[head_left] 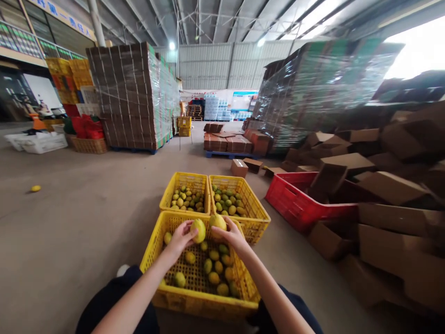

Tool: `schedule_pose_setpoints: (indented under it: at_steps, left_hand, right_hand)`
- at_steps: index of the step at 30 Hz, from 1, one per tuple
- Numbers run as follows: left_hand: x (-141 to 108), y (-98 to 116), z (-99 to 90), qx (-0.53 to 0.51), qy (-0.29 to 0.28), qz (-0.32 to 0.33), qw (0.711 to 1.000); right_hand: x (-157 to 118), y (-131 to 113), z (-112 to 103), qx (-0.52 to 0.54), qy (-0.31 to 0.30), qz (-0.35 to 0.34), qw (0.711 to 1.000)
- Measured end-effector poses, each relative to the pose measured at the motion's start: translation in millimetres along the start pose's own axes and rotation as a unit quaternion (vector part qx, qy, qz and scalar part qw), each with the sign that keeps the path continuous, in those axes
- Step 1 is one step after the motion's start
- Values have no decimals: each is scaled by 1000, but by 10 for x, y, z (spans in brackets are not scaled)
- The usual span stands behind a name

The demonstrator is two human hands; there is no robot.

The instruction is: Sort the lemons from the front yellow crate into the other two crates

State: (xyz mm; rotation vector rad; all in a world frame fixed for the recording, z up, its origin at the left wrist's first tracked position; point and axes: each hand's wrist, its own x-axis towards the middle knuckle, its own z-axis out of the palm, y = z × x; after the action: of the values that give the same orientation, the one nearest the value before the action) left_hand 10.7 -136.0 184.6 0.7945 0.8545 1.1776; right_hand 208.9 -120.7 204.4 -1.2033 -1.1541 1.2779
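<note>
Two yellow-green lemons are held up side by side over the near yellow crate. My left hand is closed around the left lemon. Around the right lemon my right hand is closed, fingers on its side and underneath. Several loose lemons lie on the slatted bottom of the near crate, mostly in its right half. Behind it stand a back-left crate and a back-right crate, both yellow and each holding many lemons.
A red crate with cardboard in it stands to the right, beside heaped open cardboard boxes. One lemon lies on the floor at left. Wrapped pallet stacks and flat cartons on a blue pallet are farther back.
</note>
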Motion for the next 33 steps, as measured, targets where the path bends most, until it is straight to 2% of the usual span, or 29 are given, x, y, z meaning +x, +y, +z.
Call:
schedule_pose_setpoints:
  at_steps: [6,12,15,18,22,27,33]
  left_hand:
    - [134,48,101,-86,45,-3,995]
    - [220,-10,169,-85,38,-8,996]
    - [253,-95,147,-79,58,-32,995]
    - [305,-141,157,-98,75,-66,990]
    - [353,-126,193,-132,70,-79,986]
    - [277,-97,196,-169,76,-76,980]
    - [127,-89,207,-95,34,-22,995]
  right_hand:
    - [42,118,119,45,-27,11,999]
    - [1,132,108,86,5,39,996]
    - [-17,107,81,113,2,67,991]
    - [-18,100,66,119,7,66,991]
    - [-2,133,93,148,19,75,986]
    - [-12,197,172,178,2,72,981]
    - [-45,250,163,171,-43,81,981]
